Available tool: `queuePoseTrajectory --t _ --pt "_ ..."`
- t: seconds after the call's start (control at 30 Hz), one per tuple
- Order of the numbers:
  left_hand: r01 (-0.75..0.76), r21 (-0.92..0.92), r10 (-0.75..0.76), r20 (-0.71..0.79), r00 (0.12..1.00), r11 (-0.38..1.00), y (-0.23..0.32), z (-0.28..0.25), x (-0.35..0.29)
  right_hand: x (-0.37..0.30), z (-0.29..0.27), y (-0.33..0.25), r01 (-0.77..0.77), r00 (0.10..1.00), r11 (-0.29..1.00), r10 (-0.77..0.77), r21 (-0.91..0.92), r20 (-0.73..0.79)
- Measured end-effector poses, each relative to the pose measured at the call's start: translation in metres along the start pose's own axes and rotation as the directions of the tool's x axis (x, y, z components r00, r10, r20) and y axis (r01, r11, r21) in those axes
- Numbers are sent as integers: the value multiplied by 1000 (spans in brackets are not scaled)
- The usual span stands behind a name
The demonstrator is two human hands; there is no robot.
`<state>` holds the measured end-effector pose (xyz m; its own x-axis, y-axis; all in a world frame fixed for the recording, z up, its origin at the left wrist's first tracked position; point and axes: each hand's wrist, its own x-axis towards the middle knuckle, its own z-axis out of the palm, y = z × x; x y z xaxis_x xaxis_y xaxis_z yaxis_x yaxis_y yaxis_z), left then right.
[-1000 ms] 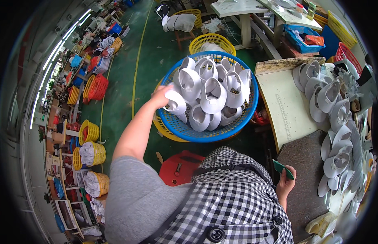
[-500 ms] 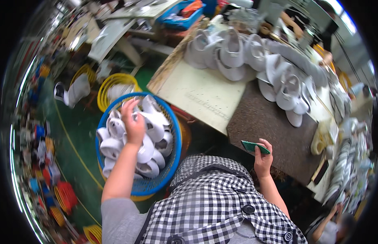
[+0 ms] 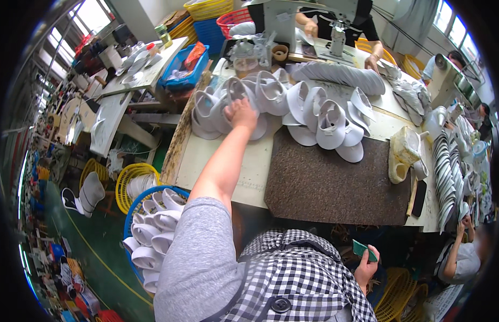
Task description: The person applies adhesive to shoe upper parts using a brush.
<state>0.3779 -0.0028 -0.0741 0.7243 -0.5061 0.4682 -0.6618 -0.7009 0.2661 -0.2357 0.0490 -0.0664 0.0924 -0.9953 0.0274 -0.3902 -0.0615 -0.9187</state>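
Head view: left hand has moved from blue basket to white shoe upper on counter, closure indeterminable; right hand pinches green pad. Handling now appears counter-based.

On the surface, shoes sit behind the mat, a basket stands left, a tub beside the far left corner.

On the surface before us we see a brown mat; a yellowed shoe form stands at its right edge, near a black-and-wood tool. Beyond, a co-worker is behind a sewing machine. To our left, a blue bin holds an orange bundle, and a yellow basket stands lower down.
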Motion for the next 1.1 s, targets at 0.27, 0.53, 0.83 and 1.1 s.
queuePoseTrajectory --t 0.27,0.53,0.83,1.1 --pt "-269 -241 317 192 929 932 58 -96 -28 57 -32 -1 283 955 957 -276 -60 111" --pt "-803 -412 831 527 176 431 130 -106 -175 129 86 -128 849 354 526 -638 51 684" --pt "-434 -642 571 7 821 632 156 -147 -209 148 101 -54 265 596 964 -145 -23 789" --pt "-105 -715 374 230 898 691 201 -132 -254 193 87 -69 -598 380 799 213 64 900"
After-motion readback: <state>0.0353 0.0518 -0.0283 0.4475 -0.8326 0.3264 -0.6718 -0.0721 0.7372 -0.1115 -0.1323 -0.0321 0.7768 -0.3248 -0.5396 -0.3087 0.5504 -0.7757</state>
